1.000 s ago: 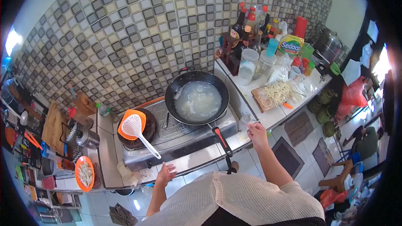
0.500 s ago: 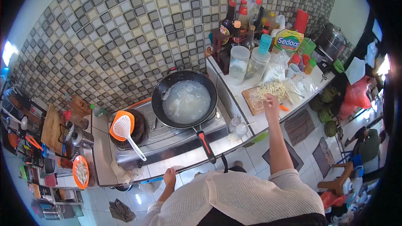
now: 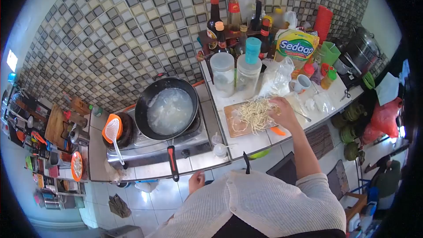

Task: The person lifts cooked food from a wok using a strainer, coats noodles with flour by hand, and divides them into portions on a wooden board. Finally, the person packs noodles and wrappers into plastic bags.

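While the right hand (image 3: 283, 113) touches the right side of the noodles (image 3: 253, 114), its grip cannot be told, the fingertips being partly hidden. Left hand (image 3: 196, 181): fingers curled in, below the front edge of the tabletop (image 3: 260, 140), beside the torso. Noodles: loose, tangled heap on the wooden board (image 3: 233, 133); orange item (image 3: 277, 131) just beside, at the front right. Behind the board: two clear jars, a white plastic bag (image 3: 277, 77) and a Sedaap packet (image 3: 296, 50). Left of the board: wok (image 3: 141, 121) on the stove (image 3: 154, 150), containing cloudy liquid (image 3: 169, 111).
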The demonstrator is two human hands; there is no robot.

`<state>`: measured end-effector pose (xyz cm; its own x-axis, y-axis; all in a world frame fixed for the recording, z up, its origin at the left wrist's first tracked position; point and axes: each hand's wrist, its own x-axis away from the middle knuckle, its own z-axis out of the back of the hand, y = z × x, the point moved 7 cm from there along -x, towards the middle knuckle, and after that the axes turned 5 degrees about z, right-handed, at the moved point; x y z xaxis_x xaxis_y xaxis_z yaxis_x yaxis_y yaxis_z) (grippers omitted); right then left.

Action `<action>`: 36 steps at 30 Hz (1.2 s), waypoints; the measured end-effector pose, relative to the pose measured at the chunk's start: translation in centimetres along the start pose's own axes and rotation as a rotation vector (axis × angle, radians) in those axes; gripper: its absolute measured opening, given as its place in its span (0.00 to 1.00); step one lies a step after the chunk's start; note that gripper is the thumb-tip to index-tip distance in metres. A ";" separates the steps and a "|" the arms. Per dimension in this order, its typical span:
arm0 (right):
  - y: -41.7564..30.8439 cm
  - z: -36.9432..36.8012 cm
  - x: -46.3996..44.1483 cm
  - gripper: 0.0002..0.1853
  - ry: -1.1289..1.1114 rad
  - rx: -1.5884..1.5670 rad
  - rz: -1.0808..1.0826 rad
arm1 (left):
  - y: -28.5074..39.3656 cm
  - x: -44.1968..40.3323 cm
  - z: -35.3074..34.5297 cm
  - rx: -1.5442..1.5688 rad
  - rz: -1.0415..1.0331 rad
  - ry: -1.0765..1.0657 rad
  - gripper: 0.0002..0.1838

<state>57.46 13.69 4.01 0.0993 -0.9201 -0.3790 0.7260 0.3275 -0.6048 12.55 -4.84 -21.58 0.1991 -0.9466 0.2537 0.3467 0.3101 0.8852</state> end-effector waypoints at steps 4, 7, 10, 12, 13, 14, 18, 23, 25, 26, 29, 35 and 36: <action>0.9 -1.0 -0.2 0.24 -0.049 0.100 0.039 | 20.3 0.5 -4.8 -0.006 -0.306 -0.123 0.11; 1.0 -0.5 -1.7 0.19 -0.186 0.105 0.103 | 29.5 -1.4 -7.9 -0.109 -0.541 -0.178 0.13; 4.0 3.5 -4.0 0.12 0.074 -0.023 0.014 | 35.1 -2.7 -11.2 -0.082 -0.676 -0.160 0.15; 5.7 6.3 -5.2 0.11 0.143 -0.021 -0.035 | 36.5 -3.3 -13.6 -0.329 -0.814 -0.125 0.24; 6.3 7.9 -5.9 0.09 0.208 -0.020 -0.084 | 36.7 -3.7 -14.5 -0.327 -0.814 -0.126 0.24; 6.3 8.9 -6.8 0.09 0.207 -0.018 -0.084 | 36.6 -4.2 -15.3 -0.425 -0.793 -0.059 0.28; 6.2 11.7 -10.4 0.09 0.353 -0.018 -0.023 | 35.8 -5.0 -17.0 -0.699 -0.614 -0.034 0.39; 6.9 8.7 -13.9 0.11 0.204 -0.089 0.147 | 33.8 -6.3 -17.2 -0.546 -0.706 -0.074 0.36; 6.3 6.3 -13.6 0.13 -0.062 0.269 0.094 | 34.2 -6.2 -17.0 -0.492 -0.740 -0.091 0.35; 5.8 6.3 -13.3 0.13 -0.055 0.269 0.094 | 34.4 -6.0 -16.8 -0.423 -0.745 -0.095 0.33; 4.7 5.2 -12.7 0.12 -0.189 0.353 0.040 | 34.5 -5.9 -16.4 -0.334 -0.762 -0.052 0.29; 1.3 4.3 -11.4 0.08 -0.072 0.342 0.233 | 33.6 -7.3 -15.7 -0.182 -0.601 -0.087 0.20; -0.2 5.6 -10.6 0.08 0.106 0.383 0.347 | 33.9 -7.3 -15.3 -0.181 -0.642 -0.054 0.19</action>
<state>60.08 22.12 12.07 0.3230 -0.7381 -0.5923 0.8611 0.4888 -0.1396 36.86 13.95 0.62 -0.1429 -0.9499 -0.2779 0.5303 -0.3106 0.7889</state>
